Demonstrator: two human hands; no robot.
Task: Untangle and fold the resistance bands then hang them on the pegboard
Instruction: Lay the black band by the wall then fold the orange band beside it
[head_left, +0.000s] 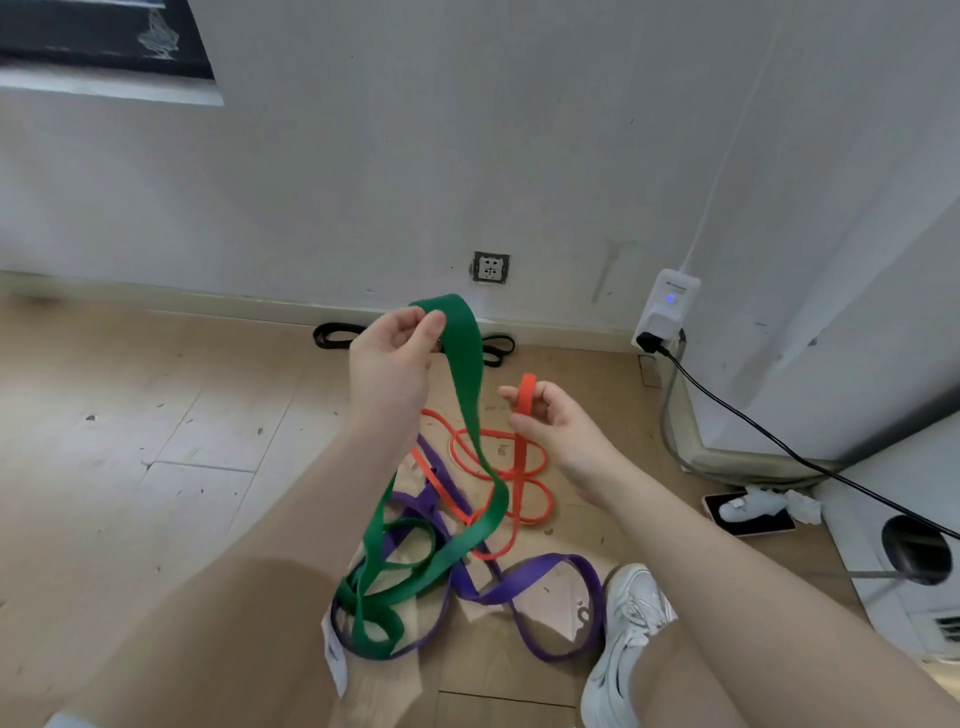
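Observation:
My left hand (392, 358) pinches the top loop of a wide green band (467, 374) and holds it up; the band hangs down and coils on the floor. My right hand (545, 421) pinches the raised end of a thin orange band (519, 467), whose loops lie on the wood floor below. A purple band (524, 577) lies on the floor, tangled with the green and orange ones. A black band (337, 335) lies by the skirting board, partly hidden behind my left hand. No pegboard is in view.
A wall socket (491, 267) and a plugged-in white adapter (665, 312) with a black cable (779, 441) are at the wall. My white shoe (623, 639) stands at the lower right. A phone (748, 514) lies on the floor.

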